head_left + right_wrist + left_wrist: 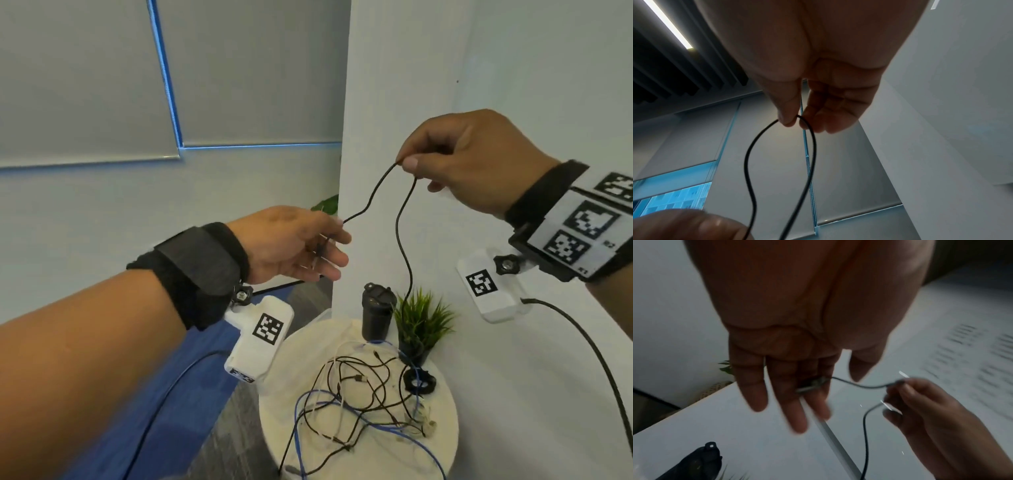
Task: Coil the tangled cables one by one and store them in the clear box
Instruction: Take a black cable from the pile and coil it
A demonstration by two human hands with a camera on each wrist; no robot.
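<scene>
A thin black cable rises from the tangle of cables on the round white table. High above the table my right hand pinches its bend between thumb and forefinger. From there the cable drops to my left hand, lower and to the left. That hand's fingers are nearly straight, and the metal plug end is pinched between two of them. What looks like the clear box shows faintly at the table's back left.
A black tumbler and a small green plant stand at the back of the table, by a white wall corner. A black ring lies near the plant. Blue, white and black cables cross the tabletop. Blue and grey carpet lies left.
</scene>
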